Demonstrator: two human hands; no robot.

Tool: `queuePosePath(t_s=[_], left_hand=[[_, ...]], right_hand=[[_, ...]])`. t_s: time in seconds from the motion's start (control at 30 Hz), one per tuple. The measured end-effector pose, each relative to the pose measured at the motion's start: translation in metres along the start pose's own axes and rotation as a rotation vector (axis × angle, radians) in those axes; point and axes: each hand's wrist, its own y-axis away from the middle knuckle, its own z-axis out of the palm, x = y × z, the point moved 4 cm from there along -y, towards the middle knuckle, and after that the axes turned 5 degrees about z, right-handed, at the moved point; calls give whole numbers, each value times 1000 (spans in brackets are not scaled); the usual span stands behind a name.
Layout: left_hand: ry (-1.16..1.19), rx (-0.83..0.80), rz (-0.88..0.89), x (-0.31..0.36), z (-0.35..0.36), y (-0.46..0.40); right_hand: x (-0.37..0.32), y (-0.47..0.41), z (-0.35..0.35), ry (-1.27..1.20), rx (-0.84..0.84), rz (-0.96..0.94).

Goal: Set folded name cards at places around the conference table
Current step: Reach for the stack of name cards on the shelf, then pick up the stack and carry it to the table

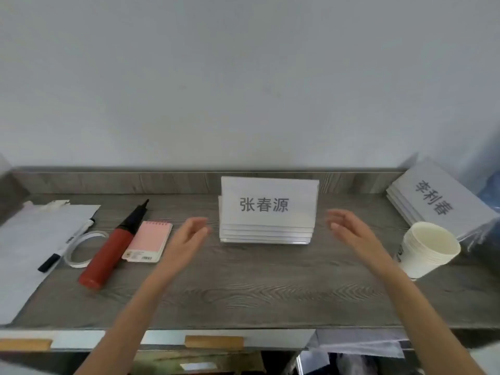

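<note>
A nested stack of several clear name card holders stands upright at the back middle of a grey wood-grain shelf, the front one showing black printed characters. My left hand is just left of the stack, fingers apart, not touching it. My right hand is just right of it, also open and empty. A second pile of name cards lies flat at the far right, tilted against the wall corner.
Left of my hands lie a pink spiral notepad, a red and black hand pump, a ring of clear tape, a black marker and white paper sheets. A stack of white paper cups sits at the right.
</note>
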Motion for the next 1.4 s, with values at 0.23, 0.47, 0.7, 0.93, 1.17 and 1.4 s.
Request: queuePosePath(t_s=[0.23, 0.47, 0.7, 0.93, 1.17, 1.4], left_hand=[[64, -188, -77, -14, 37, -55], [212, -56, 101, 8, 36, -71], [116, 20, 93, 5, 21, -38], [44, 444, -14, -6, -27, 73], [-25, 1104, -316, -4, -17, 275], [35, 1773, -526, 26, 94, 494]], right_hand=[[26, -55, 27, -118, -123, 211], [24, -71, 35, -407, -12, 91], [0, -64, 55, -278, 48, -56], [-20, -44, 115, -241, -188, -139], [-47, 37, 205, -105, -811, -271], [-37, 219, 279, 60, -1460, -458]])
